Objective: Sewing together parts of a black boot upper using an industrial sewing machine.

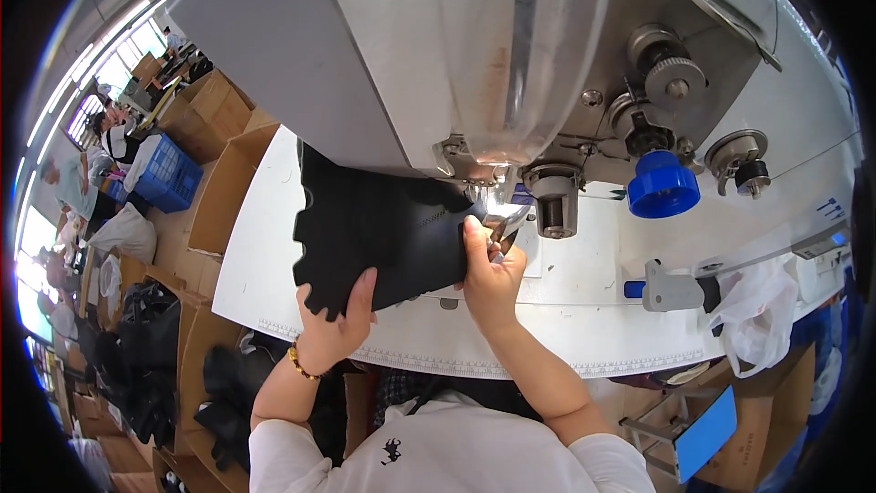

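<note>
At an industrial sewing machine (511,64), a worker's left hand (336,321) grips the near edge of a black fabric piece (379,228) lying on the white table (547,310). The right hand (488,269) pinches the fabric's right edge, apparently just beside the needle area, where glare blurs detail.

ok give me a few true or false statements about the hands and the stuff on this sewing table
1. Both hands hold the black fabric piece. True: left hand at its near edge, right hand by the needle.
2. The knob on the sewing machine is red. False: the knob is blue.
3. The left wrist wears a beaded bracelet. True.
4. The white table stands beside metal shelves. False: cardboard boxes stand at its left.
</note>
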`<state>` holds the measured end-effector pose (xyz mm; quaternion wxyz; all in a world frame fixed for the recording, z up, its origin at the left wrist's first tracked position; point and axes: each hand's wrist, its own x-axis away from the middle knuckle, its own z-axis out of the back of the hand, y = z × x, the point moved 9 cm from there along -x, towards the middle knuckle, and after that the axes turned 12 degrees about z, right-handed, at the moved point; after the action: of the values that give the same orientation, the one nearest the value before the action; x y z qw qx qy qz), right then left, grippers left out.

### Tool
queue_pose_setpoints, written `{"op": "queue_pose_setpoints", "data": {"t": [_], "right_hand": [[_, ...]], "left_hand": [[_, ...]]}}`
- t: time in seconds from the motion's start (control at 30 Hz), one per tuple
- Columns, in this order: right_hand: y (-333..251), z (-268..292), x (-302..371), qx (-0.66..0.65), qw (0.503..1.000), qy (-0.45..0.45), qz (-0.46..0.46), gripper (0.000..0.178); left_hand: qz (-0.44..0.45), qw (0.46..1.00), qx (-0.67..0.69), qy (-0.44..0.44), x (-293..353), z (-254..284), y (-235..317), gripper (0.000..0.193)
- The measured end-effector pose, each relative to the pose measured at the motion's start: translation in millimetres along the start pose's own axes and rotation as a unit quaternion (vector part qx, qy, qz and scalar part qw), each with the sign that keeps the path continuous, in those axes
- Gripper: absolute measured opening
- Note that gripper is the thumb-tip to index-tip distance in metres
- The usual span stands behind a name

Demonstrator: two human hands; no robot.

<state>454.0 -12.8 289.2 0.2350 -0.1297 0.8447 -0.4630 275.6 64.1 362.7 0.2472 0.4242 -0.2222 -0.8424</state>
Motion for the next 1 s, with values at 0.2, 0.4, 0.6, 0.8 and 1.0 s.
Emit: {"op": "queue_pose_setpoints", "data": {"t": [0.2, 0.4, 0.6, 0.8, 1.0], "right_hand": [[2, -16, 17, 0.043, 0.988, -0.149, -0.027, 0.033], [5, -24, 11, 0.048, 0.988, -0.143, -0.005, 0.035], [7, -22, 4, 0.058, 0.993, -0.106, 0.007, 0.033], [10, -24, 1, 0.044, 0.994, -0.1, -0.002, 0.032], [9, -22, 3, 0.066, 0.992, -0.108, 0.009, 0.032]], "left_hand": [[0.103, 0.993, 0.027, -0.048, -22, -3, -51, 0.024], [0.05, 0.995, 0.063, -0.06, -52, 0, -24, 0.011], [0.097, 0.978, 0.159, -0.091, -73, -10, -29, 0.01], [0.194, 0.959, 0.156, -0.137, -75, -21, -50, 0.012], [0.14, 0.966, 0.173, -0.132, -74, -18, -35, 0.011]]}}
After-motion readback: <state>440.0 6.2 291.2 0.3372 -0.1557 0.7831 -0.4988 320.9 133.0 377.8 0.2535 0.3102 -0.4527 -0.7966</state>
